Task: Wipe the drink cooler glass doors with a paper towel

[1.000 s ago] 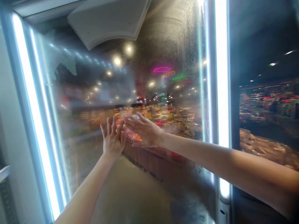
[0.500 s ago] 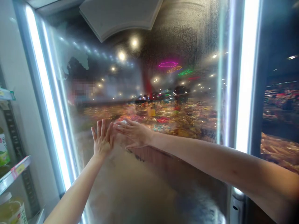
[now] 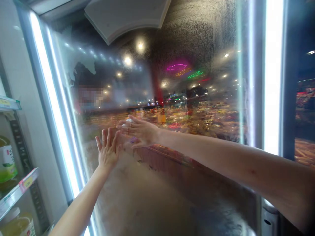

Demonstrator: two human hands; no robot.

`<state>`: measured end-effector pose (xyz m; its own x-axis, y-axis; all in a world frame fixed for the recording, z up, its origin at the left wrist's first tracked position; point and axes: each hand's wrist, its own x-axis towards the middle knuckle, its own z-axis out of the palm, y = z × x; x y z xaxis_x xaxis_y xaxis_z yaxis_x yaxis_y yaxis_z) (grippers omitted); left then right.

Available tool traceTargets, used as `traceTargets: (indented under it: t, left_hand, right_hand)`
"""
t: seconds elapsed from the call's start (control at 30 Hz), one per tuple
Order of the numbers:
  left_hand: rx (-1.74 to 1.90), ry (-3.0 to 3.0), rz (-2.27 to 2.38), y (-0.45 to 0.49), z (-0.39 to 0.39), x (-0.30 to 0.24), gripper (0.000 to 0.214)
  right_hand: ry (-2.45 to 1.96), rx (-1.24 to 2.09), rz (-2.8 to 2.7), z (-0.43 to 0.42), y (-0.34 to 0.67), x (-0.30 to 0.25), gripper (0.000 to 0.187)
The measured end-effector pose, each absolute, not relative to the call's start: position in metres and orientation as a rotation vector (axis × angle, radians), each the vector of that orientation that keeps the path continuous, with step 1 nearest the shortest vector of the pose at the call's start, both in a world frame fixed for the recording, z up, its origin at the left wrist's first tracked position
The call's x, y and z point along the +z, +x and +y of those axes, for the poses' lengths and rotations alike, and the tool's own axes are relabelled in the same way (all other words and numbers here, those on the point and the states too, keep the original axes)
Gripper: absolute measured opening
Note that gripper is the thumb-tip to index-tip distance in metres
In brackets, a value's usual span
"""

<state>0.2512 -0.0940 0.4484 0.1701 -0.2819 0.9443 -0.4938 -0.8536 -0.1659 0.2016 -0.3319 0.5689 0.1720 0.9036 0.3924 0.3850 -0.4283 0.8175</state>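
A fogged glass door point(image 3: 157, 203) fills the middle of the view, partly misted and streaked with droplets. My left hand point(image 3: 108, 150) lies on the glass with its fingers spread and nothing visible in it. Just to its right, my right hand point(image 3: 140, 131) is pressed flat on the glass with its fingers pointing left. A small white crumpled piece, like a tissue or cloth point(image 3: 129, 121), shows between and beneath those fingers; most of it is hidden by the hand.
Bright light tubes point(image 3: 273, 75) run down both sides of the door. At left, shelves with price strips point(image 3: 21, 188) carry bottles of green-yellow drink point(image 3: 8, 162). A pale curved panel point(image 3: 128, 19) hangs at the top. Shop displays and neon shapes point(image 3: 177, 67) show through the glass.
My right hand has slid slightly upward over the glass with the white tissue. My left hand has barely moved. The door's right frame appears farther right in view.
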Motion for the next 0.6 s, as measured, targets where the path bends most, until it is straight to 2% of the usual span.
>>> traceTargets:
  t: [0.1, 0.17, 0.23, 0.3, 0.4, 0.47, 0.6]
  left_hand:
    - [1.775, 2.257, -0.767, 0.249, -0.087, 0.448, 0.064]
    - [1.782, 2.23, -0.77, 0.248, -0.087, 0.446, 0.066]
    - [1.78, 2.186, -0.773, 0.248, -0.093, 0.444, 0.068]
    - [1.771, 2.136, -0.799, 0.245, -0.107, 0.445, 0.069]
    - [1.754, 2.066, -0.884, 0.234, -0.137, 0.453, 0.073]
    - [1.748, 2.017, -0.955, 0.222, -0.161, 0.464, 0.075]
    - [1.774, 1.904, -1.126, 0.193, -0.21, 0.489, 0.075]
  right_hand:
    - [2.017, 1.473, 0.961, -0.354, 0.195, 0.627, 0.083]
    - [2.08, 1.62, 0.795, -0.365, 0.186, 0.645, 0.085]
    - [2.082, 1.617, 0.747, -0.368, 0.176, 0.63, 0.09]
    - [2.03, 1.467, 0.809, -0.368, 0.169, 0.595, 0.094]
    - [1.958, 1.222, 0.905, -0.38, 0.159, 0.563, 0.088]
    - [1.998, 1.244, 0.861, -0.402, 0.15, 0.574, 0.085]
    - [2.141, 1.621, 0.609, -0.45, 0.129, 0.617, 0.085]
